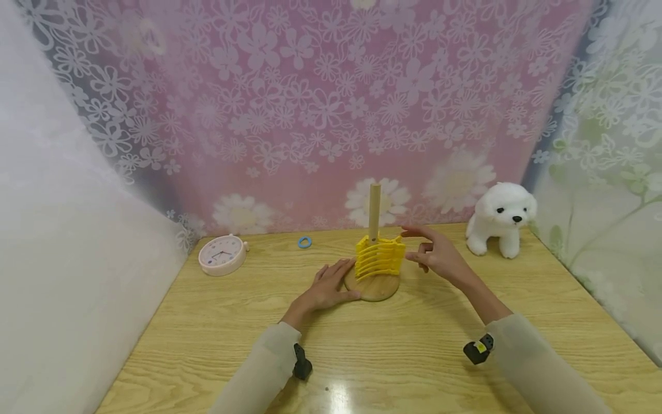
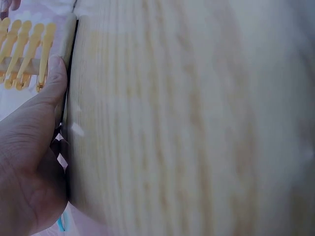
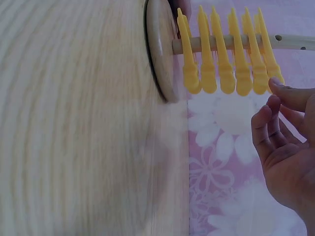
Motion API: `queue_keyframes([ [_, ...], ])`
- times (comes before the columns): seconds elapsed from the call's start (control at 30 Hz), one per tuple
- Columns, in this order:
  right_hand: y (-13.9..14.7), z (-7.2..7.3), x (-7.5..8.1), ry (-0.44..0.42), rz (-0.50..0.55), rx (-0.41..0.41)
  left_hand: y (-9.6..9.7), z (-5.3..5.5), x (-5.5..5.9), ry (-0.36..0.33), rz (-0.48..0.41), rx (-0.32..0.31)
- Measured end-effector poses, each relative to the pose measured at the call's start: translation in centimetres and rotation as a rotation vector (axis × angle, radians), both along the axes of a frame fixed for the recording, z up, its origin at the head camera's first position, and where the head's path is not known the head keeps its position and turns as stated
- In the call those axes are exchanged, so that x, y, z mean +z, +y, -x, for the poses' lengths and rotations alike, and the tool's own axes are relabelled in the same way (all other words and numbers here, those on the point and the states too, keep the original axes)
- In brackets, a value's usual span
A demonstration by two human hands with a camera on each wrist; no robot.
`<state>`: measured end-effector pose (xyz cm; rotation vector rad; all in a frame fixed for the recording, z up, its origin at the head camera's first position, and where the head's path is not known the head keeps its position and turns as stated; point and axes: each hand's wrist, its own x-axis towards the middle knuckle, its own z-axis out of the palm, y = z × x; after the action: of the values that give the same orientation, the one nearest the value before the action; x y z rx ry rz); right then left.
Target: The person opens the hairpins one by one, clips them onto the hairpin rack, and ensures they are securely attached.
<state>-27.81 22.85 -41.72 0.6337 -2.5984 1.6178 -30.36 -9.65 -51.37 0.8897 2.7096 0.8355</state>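
Note:
A wooden post (image 1: 374,210) rises from a round wooden base (image 1: 380,290) on the table. Several yellow plastic pieces (image 1: 380,260) with rounded ends are stacked one above another around the post's lower part; their exact kind is unclear. At the base's left rim rests my left hand (image 1: 328,287), thumb along the front and fingers extended along the side. To the right of the stack is my right hand (image 1: 439,256), index finger and thumb spread apart. In the right wrist view, a fingertip of the right hand (image 3: 285,132) meets the end of the topmost yellow piece (image 3: 269,59).
A pink alarm clock (image 1: 222,255) lies face up at the back left of the table (image 1: 248,328). Behind the left hand is a small blue ring (image 1: 300,244). A white plush dog (image 1: 499,215) sits at the back right, before a flowered curtain (image 1: 320,115).

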Motion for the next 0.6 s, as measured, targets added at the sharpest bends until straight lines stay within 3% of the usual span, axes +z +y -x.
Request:
queue_keyframes([
  [0.1, 1.0, -0.5, -0.2, -0.011, 0.003, -0.012, -0.1, 0.1, -0.2, -0.01, -0.008, 0.0],
  [0.27, 3.0, -1.6, -0.5, -0.025, -0.016, -0.019, -0.2, -0.5, 1.1, -0.021, 0.014, -0.002],
  [0.43, 4.7, -3.5, -1.6, -0.006, -0.037, -0.013, -0.6, -1.4, 2.8, -0.018, -0.001, -0.003],
  [0.6, 6.3, -5.6, -2.3, 0.032, -0.088, -0.011, -2.4, -2.4, 5.1, 0.03, -0.117, 0.049],
])
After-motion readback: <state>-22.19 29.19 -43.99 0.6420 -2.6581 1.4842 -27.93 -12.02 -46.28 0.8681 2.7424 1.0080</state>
